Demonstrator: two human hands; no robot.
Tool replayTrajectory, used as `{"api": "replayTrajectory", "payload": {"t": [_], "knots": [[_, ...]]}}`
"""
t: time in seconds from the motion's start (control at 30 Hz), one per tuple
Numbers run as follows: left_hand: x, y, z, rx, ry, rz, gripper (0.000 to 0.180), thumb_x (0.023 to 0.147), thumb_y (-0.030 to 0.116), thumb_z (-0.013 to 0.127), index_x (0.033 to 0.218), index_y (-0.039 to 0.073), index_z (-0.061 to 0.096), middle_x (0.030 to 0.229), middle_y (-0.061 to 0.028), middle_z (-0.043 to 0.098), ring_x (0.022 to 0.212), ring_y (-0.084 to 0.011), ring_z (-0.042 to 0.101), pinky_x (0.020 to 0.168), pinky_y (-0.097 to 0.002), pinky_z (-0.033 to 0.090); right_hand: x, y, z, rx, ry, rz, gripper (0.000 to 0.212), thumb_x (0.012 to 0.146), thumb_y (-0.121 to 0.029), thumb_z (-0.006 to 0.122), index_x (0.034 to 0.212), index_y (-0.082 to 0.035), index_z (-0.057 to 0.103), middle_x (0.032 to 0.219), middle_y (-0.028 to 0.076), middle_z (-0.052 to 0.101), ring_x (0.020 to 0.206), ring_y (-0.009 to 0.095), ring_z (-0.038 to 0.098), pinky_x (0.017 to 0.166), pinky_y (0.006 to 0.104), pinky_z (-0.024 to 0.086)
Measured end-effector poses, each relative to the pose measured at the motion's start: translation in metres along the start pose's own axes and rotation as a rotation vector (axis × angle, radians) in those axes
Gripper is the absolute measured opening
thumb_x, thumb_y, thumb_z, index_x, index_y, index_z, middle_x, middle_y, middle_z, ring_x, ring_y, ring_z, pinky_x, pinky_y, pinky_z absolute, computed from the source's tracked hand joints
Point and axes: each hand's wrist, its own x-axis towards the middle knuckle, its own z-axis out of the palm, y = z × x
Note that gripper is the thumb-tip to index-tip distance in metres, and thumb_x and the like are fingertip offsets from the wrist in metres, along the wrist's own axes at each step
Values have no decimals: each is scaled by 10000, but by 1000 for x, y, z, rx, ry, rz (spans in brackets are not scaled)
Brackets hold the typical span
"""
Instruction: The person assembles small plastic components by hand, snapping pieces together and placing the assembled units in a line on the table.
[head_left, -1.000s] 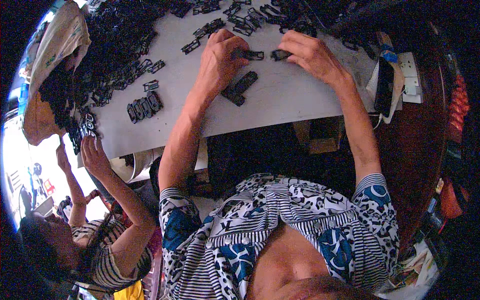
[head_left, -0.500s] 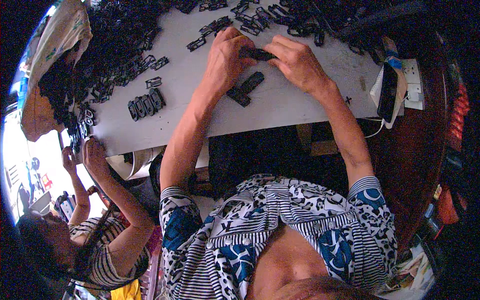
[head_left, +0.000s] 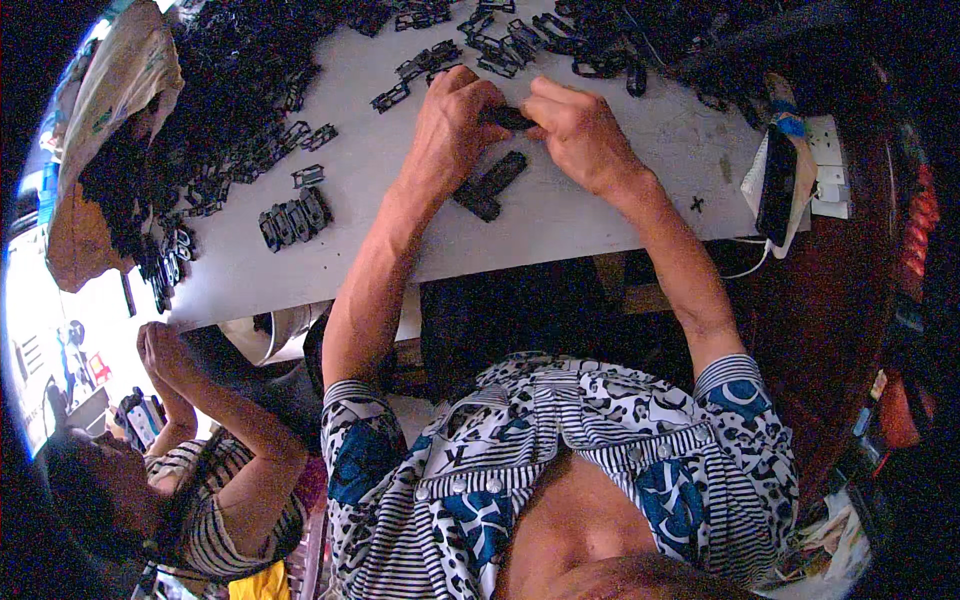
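Note:
Above the white table, a small black plastic part (head_left: 508, 118) is pinched between my two hands. My left hand (head_left: 455, 120) grips its left end with bent fingers. My right hand (head_left: 580, 130) has its fingertips closed on the other end, and they hide much of the part. Just below lie two black oblong pieces (head_left: 492, 186), touching each other at an angle. Beyond my hands, several black frame-like plastic parts (head_left: 510, 45) are scattered. A neat row of similar black parts (head_left: 296, 218) stands to the left of my left forearm.
A large heap of black parts (head_left: 240, 90) covers the table's far left, beside an open sack (head_left: 110, 150). On the right are a black device with a white cable (head_left: 776, 185) and a power strip (head_left: 828, 165). A co-worker (head_left: 220, 470) sits at the left, hands near the table edge.
My right hand has turned and moved slightly left, and more of the black part is now covered. The co-worker's hands have drawn down and back from the pile at the table edge.

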Motion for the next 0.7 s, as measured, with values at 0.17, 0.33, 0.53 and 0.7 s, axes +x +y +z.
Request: {"api": "replayTrajectory", "payload": {"t": [0.17,0.33,0.53,0.7], "knots": [[6,7,-14,-146,-25,-98,312,642,86,759,928,40,647,913,-123,580,883,-319,551,772,-401,462,-2,-1,0,-32,-19,-19,132,712,24,617,812,9,533,838,145,503,768,350,563,646,417,463],[14,14,-13,89,201,6,266,722,31,674,986,58,647,906,-123,559,872,-323,559,750,-410,477,-2,24,-19,-122,22,-1,177,740,-8,636,911,3,593,879,118,524,812,314,594,676,390,483],[28,-2,-2,277,185,102,172,742,12,591,904,49,634,903,-143,543,867,-338,562,716,-426,478,6,42,-23,-514,162,96,213,708,13,640,915,-24,608,885,86,531,868,285,596,692,375,496],[22,11,-3,218,99,1,134,775,17,549,893,52,603,895,-141,554,817,-355,587,669,-435,488,5,44,-23,-191,271,-34,221,715,37,637,916,-51,618,905,33,580,816,208,616,665,306,508]]}}
